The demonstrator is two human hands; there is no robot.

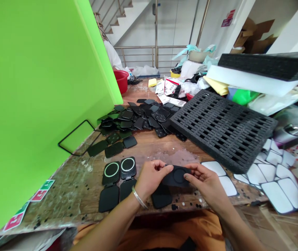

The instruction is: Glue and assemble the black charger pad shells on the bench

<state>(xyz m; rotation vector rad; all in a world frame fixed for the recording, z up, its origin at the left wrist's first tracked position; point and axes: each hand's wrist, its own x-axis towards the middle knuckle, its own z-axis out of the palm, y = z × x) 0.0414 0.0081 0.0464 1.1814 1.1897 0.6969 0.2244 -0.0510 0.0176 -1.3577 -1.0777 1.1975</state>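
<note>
My left hand pinches the left end of a thin black sheet with a faint ring between thumb and fingers. The opposite end is gripped by my right hand. Below the sheet, partly covered by it, a black rounded panel lies on the table. Left of my hands are two hinged black folding pads, laid open: a left pad and a right pad, each with a pale green ring on its upper half. My left wrist hides part of the right pad's lower half.
A heap of black plates lies beyond my hands. A slotted black foam tray stands at the right, with white rounded sheets beside it. A green panel walls off the left. A black wire frame leans there.
</note>
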